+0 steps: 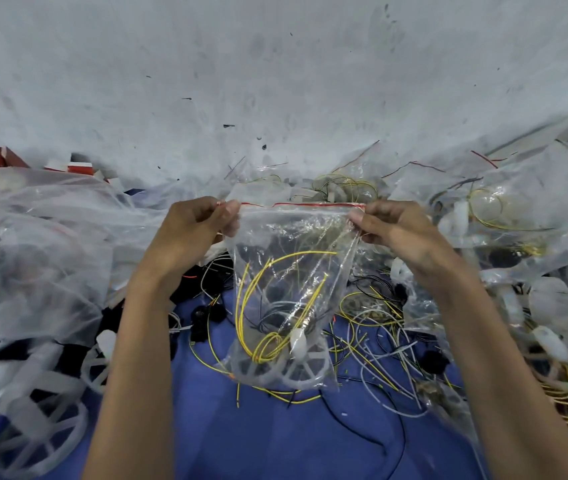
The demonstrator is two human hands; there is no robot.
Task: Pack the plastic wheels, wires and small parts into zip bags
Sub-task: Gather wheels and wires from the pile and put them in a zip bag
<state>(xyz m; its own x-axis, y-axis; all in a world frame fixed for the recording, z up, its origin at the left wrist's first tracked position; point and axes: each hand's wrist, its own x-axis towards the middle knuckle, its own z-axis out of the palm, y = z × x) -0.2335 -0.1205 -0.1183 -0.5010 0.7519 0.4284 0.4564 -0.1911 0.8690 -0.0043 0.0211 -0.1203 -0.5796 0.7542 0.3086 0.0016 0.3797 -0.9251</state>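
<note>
We held a clear zip bag (293, 271) up between our two hands, over the blue surface (275, 441). Our left grip (192, 230) pinched the bag's top left corner, fingers curled round the end of the red zip strip (310, 204). Our right grip (396, 230) pinched the top right corner the same way. The strip ran taut and nearly level between them, though we could not tell whether it was sealed along its whole length.

Inside the bag, looped yellow wires (258, 306) rose from the bottom, with thinner dark wires among them. A white plastic wheel (289, 372) with spokes lay in the bottom of the bag, and a small white part (298, 341) sat just above it. Whether the bag's bottom touched the surface we could not tell.

Loose white, yellow and black wires (372, 334) lay tangled on the blue surface just right of the bag. Small black parts (206, 313) lay to its left, beside our left forearm. More white wheels (43, 431) were heaped at the lower left. A large cloudy plastic sack (50, 237) lay beyond them, and filled clear bags (518, 220) were piled at the right. A smudged pale wall (275, 64) rose behind it all.
</note>
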